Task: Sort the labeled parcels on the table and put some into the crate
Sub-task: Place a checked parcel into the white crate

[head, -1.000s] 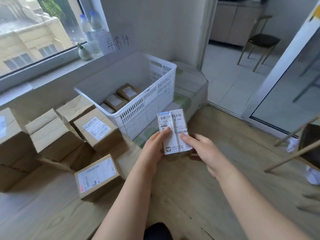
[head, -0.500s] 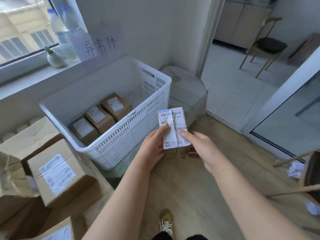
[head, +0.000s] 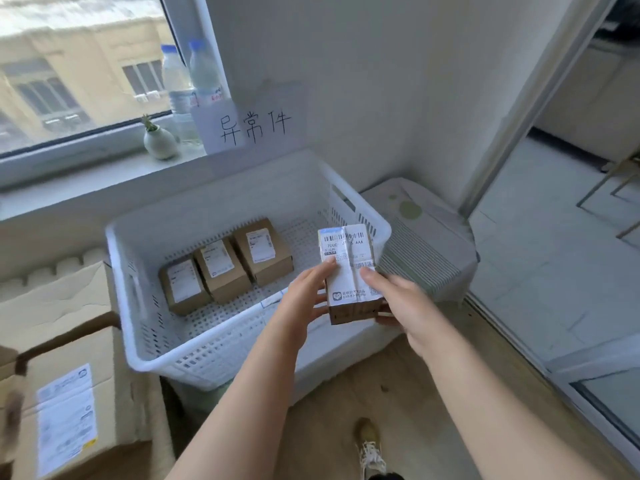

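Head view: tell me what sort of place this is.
Likely a home room used for parcel sorting: white crate holding three labeled parcels, handwritten sign above it, cardboard boxes at left. Left hand and right hand hold another parcel.

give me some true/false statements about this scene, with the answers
1. The left hand and right hand hold one parcel. True.
2. The crate is empty. False: three parcels lie in it.
3. Their labels face up. True.
4. The held parcel is bare. False: a creased white label covers its top.
5. A handwritten sign stands behind the crate. True.
6. One bottle stands on the sill. False: two bottles stand there.
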`<state>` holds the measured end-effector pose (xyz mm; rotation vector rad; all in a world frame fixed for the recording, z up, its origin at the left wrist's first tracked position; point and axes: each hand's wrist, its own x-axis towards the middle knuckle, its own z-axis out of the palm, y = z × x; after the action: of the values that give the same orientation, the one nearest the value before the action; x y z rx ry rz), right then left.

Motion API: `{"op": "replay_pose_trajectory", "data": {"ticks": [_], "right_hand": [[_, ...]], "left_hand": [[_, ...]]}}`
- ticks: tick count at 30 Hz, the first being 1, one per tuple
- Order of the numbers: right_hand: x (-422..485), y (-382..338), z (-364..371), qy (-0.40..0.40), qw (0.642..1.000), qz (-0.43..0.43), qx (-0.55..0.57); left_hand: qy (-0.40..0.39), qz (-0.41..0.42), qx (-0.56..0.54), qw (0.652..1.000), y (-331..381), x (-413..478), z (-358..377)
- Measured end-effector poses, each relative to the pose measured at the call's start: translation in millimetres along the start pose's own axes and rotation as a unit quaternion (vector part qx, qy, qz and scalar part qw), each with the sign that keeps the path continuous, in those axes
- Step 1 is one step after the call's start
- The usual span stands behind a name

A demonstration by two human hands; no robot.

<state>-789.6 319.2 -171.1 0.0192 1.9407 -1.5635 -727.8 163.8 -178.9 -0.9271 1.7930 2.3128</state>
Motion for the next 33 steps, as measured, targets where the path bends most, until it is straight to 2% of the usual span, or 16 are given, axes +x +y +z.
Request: {"op": "replay_pose_trajectory", "data": {"ticks": [5,12,17,25,33], "right_hand": [[78.3,-38.4,-0.7,-0.091,0.995,-0.002,-0.051],[158.5,-56.7,38.2,-0.183,0.978,0.015,-0.095],[215.7,-64.2,59.4,-0.196,0.971,0.028,-0.131],[318.6,-58.4,82.1,-0.16,0.972,0.08,-0.151],[431.6,-27.9,114.4,-0.173,0.963,0.102,-0.178]], "left_hand": [[0.087,0.002,-0.024,0.996,26.7,45.2,-3.9],[0.188,-0.018,-0.075,0.979,33.6,96.4,-36.8],[0.202,-0.054,-0.071,0.975,36.9,156.5,-61.6],[0.195,-0.085,-0.01,0.977,35.7,251.4,-81.4],[0.261,-0.128,0.169,0.942,6.7,343.6,-116.0]]}}
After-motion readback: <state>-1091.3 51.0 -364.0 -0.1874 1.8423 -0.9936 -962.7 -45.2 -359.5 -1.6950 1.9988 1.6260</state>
